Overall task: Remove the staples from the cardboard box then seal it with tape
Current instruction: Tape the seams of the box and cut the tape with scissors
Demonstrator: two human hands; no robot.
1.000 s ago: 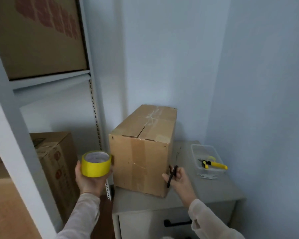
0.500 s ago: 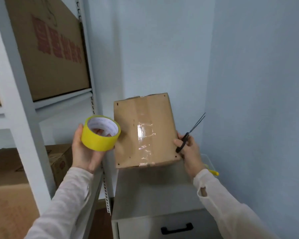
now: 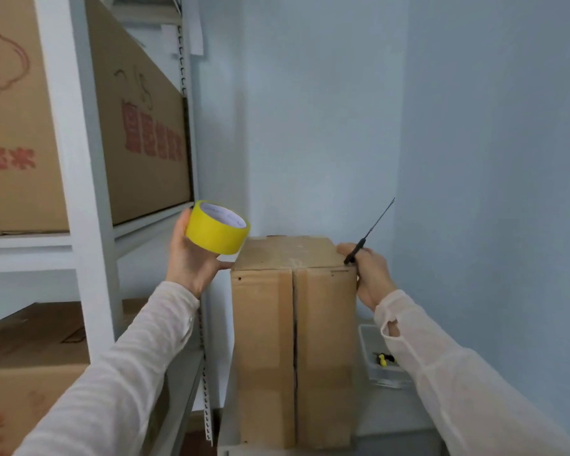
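Fingers [image 3: 222, 265] of my left hand [image 3: 191, 258] clasp the round roll of yellow tape [image 3: 216, 232], one tip touching the tall brown cardboard box [image 3: 293, 340]. My right hand [image 3: 372, 274] grips thin black scissors [image 3: 371, 228], knuckles against the box's top right edge. The box stands on end on the grey cabinet top [image 3: 392, 409], open seam facing me. I'd steady it squarely first, then run tape straight down that seam, pressing the flaps together.
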